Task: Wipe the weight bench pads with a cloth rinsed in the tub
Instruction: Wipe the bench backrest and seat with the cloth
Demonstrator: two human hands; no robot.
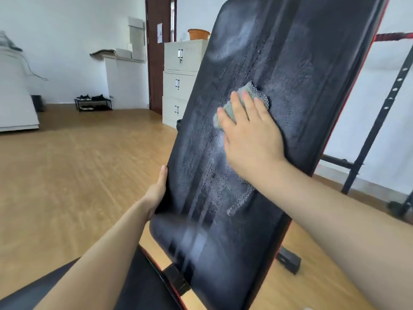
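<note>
Cloth point(250, 97), grey with a mesh weave, lies flat on the tilted back pad point(290, 52) of the weight bench, roughly mid-height and centre. Right hand point(252, 139) presses it down, fingers straight and spread, grip not closed round it; part of the cloth shows beyond the fingertips. Left hand point(157, 191) grips the pad's left edge near its lower corner, thumb on the front edge, fingers hidden behind. Pad is black with red piping, its surface streaked with wet smears and long vertical runs. Seat pad point(143, 287) sits at the bottom edge, partly behind the left forearm. Floor point(78, 175) is wood laminate. Grey filing cabinet point(181, 79) stands behind the pad's left edge, an orange tub point(198, 34) on top. Brown door point(157, 52) beside it. Shoe rack point(93, 101) along the far white wall. Black rack frame point(380, 115) stands right.
</note>
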